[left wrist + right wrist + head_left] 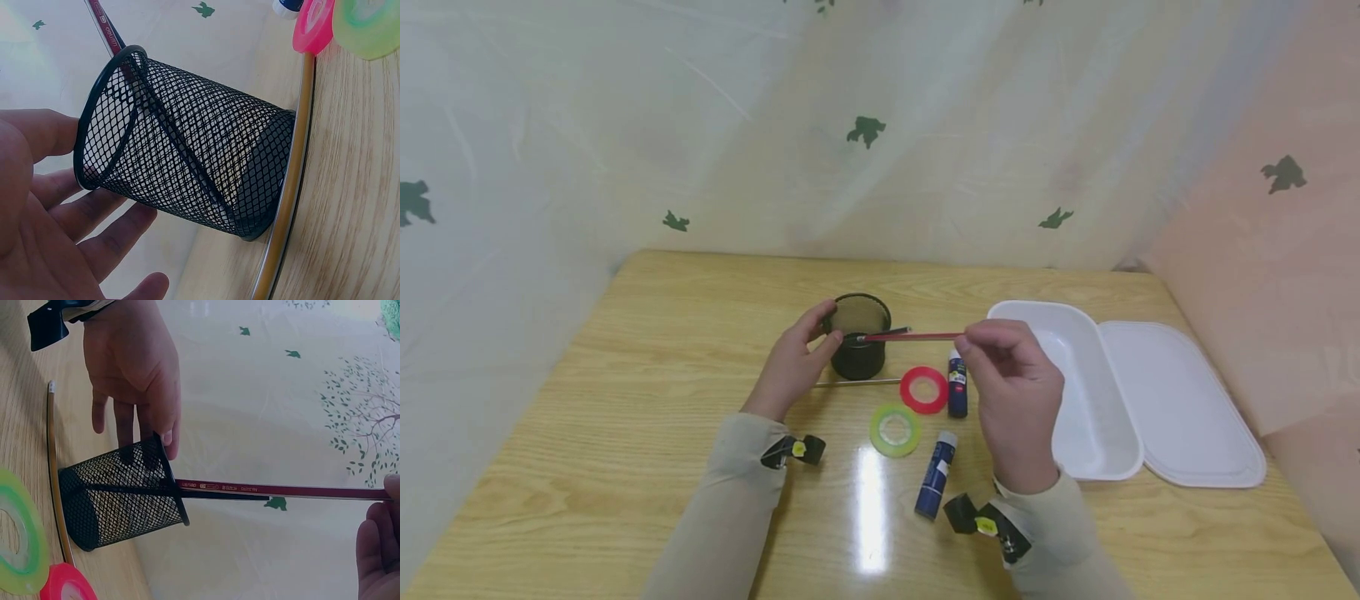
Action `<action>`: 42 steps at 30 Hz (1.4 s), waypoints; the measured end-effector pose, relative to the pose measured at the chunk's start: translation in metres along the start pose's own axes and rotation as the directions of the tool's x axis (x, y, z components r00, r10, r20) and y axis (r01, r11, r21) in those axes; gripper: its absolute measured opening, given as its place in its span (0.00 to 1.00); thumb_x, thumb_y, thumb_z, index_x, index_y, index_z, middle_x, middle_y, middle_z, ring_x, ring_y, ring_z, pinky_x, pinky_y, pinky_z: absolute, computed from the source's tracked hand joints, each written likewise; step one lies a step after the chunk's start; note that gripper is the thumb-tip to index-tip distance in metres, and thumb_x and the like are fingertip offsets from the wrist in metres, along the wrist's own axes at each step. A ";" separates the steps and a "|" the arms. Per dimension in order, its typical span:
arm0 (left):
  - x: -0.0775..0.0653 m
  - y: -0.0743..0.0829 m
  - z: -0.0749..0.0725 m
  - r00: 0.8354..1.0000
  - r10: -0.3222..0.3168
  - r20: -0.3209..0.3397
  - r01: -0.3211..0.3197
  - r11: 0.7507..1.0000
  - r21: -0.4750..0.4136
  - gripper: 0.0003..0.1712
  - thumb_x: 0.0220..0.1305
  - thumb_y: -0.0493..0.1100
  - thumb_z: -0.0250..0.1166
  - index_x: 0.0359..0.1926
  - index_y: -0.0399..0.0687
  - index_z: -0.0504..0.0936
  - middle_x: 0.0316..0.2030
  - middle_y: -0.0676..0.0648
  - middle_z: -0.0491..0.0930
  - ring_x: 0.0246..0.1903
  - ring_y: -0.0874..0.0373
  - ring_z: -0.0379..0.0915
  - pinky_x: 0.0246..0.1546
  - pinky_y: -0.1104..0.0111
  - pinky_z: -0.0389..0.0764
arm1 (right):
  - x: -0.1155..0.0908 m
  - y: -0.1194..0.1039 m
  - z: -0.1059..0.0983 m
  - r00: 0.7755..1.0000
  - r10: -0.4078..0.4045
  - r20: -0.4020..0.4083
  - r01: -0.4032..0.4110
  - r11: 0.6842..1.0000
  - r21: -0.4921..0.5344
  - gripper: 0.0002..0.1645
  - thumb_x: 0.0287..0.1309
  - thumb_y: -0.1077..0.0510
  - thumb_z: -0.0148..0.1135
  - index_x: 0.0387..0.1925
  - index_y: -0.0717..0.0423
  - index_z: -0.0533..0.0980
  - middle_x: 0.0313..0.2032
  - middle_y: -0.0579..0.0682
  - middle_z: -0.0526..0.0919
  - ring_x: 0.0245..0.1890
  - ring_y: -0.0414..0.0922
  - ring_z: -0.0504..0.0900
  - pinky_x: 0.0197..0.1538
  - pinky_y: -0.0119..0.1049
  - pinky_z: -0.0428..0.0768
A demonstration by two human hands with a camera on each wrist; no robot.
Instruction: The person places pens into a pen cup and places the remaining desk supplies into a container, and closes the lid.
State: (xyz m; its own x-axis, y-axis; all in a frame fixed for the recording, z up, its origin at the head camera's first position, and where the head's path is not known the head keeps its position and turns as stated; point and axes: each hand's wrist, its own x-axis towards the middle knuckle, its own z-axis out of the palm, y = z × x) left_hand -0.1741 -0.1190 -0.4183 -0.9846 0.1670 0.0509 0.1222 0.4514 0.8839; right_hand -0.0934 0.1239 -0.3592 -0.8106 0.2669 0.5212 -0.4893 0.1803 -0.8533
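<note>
A black mesh pen cup [859,360] stands on the table, and my left hand [793,362] holds its rim between thumb and fingers. In my right hand [1015,392], thumb and fingertips pinch one end of a red pencil [921,337]. The pencil's other end is at the cup's mouth, seen closely in the right wrist view, where the pencil [281,490] lies nearly in line with the cup. A dark pencil [250,497] leans inside the cup and sticks out past the rim. A yellow pencil [290,187] lies on the table beside the cup's base.
Near the cup lie a red tape roll [923,390] and a green tape roll [895,431]. One glue stick [957,387] is beside the red roll, another glue stick [936,477] nearer me. At right sit a white container [1090,392] and its lid [1187,404].
</note>
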 end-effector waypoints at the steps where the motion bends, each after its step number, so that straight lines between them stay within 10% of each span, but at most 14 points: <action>1: 0.000 0.000 0.000 1.000 -0.001 0.000 0.001 1.000 -0.002 0.32 0.75 0.46 0.57 0.76 0.50 0.62 0.73 0.45 0.64 0.68 0.42 0.65 0.67 0.45 0.65 | 0.000 0.000 0.000 1.000 -0.002 0.001 0.002 1.000 0.001 0.06 0.60 0.68 0.69 0.39 0.67 0.82 0.39 0.56 0.82 0.40 0.48 0.82 0.47 0.33 0.83; 42: 0.001 -0.002 0.001 1.000 0.018 -0.006 -0.018 1.000 -0.003 0.32 0.75 0.47 0.58 0.75 0.47 0.63 0.72 0.44 0.65 0.68 0.43 0.65 0.68 0.47 0.64 | -0.009 0.002 0.012 0.997 -0.030 0.071 0.027 0.999 0.047 0.05 0.59 0.72 0.67 0.37 0.65 0.83 0.40 0.56 0.83 0.40 0.45 0.84 0.48 0.32 0.83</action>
State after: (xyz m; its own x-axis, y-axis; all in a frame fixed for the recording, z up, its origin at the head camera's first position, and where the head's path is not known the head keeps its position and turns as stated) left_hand -0.1750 -0.1191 -0.4202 -0.9829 0.1703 0.0696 0.1398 0.4455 0.8843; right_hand -0.0914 0.1106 -0.3659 -0.8164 0.1935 0.5440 -0.5251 0.1430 -0.8389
